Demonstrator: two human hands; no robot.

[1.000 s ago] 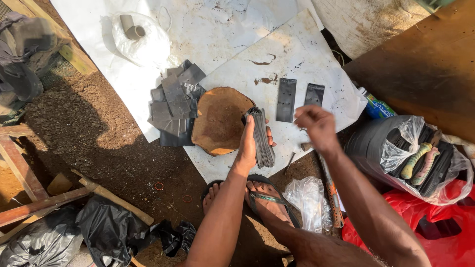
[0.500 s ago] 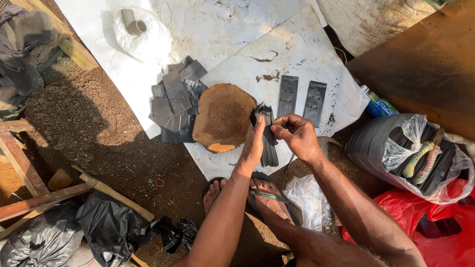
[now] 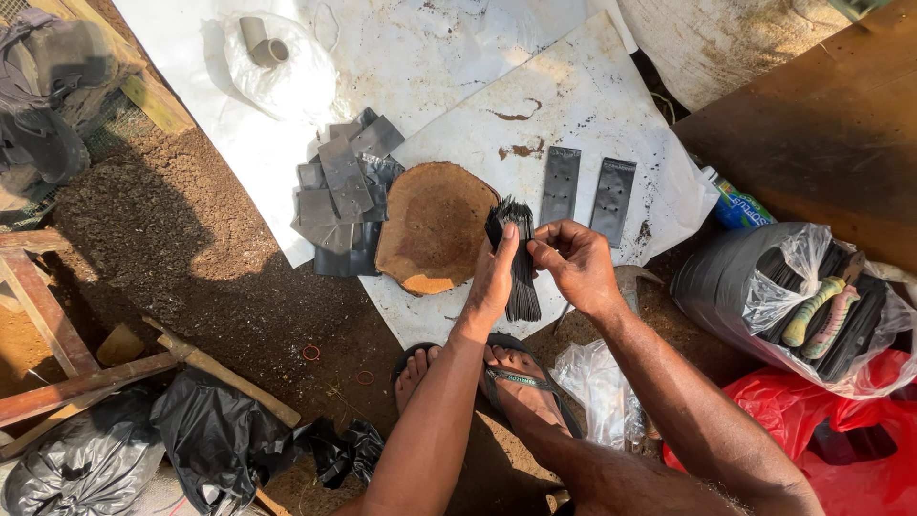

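My left hand (image 3: pixel 494 277) grips a thick stack of flat black plastic bags (image 3: pixel 521 263), held upright over the white sheet (image 3: pixel 573 105). My right hand (image 3: pixel 570 263) pinches the top edge of that stack with thumb and fingertips. Just left of the stack lies a round brown wooden block (image 3: pixel 432 227). Two flat black bags (image 3: pixel 586 186) lie side by side on the sheet beyond my right hand. A loose pile of grey-black bags (image 3: pixel 342 191) rests left of the wooden block.
My sandalled feet (image 3: pixel 497 377) rest on bare soil. A dark sack with clear plastic and tool handles (image 3: pixel 812 311) stands at the right above a red bag (image 3: pixel 841 440). Wooden sticks (image 3: pixel 220 377) and black bags (image 3: pixel 215 435) lie lower left. A clear bag with pipe pieces (image 3: pixel 272 62) sits far up.
My right hand has come in from the right and now pinches the top of the stack. The stack has shifted slightly right with my left hand.
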